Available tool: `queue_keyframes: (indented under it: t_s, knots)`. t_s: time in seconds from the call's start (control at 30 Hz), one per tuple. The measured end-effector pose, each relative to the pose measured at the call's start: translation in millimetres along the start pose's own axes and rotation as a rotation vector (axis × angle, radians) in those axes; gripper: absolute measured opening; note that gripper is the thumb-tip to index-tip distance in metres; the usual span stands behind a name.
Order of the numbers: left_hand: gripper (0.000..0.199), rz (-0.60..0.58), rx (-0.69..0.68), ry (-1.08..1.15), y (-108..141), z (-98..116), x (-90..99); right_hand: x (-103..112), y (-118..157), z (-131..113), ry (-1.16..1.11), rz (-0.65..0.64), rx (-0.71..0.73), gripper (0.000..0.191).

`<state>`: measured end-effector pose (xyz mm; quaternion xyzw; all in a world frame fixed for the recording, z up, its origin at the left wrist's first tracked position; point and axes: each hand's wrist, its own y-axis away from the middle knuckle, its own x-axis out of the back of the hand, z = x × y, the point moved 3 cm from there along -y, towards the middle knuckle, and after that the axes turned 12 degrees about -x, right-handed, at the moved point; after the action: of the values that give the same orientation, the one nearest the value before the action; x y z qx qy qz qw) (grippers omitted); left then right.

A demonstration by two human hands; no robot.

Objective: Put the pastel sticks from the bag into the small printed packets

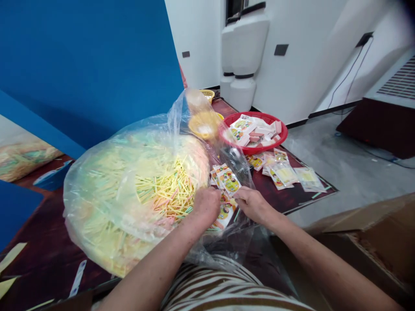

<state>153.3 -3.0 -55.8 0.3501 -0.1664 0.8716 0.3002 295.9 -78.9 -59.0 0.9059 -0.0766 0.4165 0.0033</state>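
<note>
A large clear plastic bag full of thin yellow, green and pink sticks lies open on the table. At the bag's right edge is my left hand, its fingers curled closed; what they hold, if anything, is hidden. My right hand pinches the lower corner of a small printed packet between thumb and fingers. More printed packets lie between the two hands, partly under the clear plastic.
Behind the hands stands a red basket of packets, with a yellow basket beside it. Several filled packets lie near the table's right edge. A cardboard box is at the right, and a blue panel rises at the left.
</note>
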Motion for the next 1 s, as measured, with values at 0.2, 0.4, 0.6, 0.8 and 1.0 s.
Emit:
queue_keyframes:
  t_s: [0.2,0.4,0.6,0.8,1.0]
  knots:
    - [0.016,-0.058,0.088,-0.072,-5,4,-7.7,-11,-4,-3,0.014,-0.015,0.053,0.023]
    - [0.012,-0.044,-0.108,-0.277,1,7,-9.2,-7,-3,6,-0.233,0.142,0.019,0.021]
    - [0.025,-0.108,-0.108,0.201,14,5,30.1,43,-3,-27,-0.322,0.464,0.286,0.012]
    - [0.032,-0.061,-0.258,0.179,28,7,55.7,44,-6,-59,-0.059,0.446,0.583,0.021]
    - [0.034,0.029,-0.414,-0.078,38,3,64.6,36,0,-82,0.104,0.265,0.789,0.021]
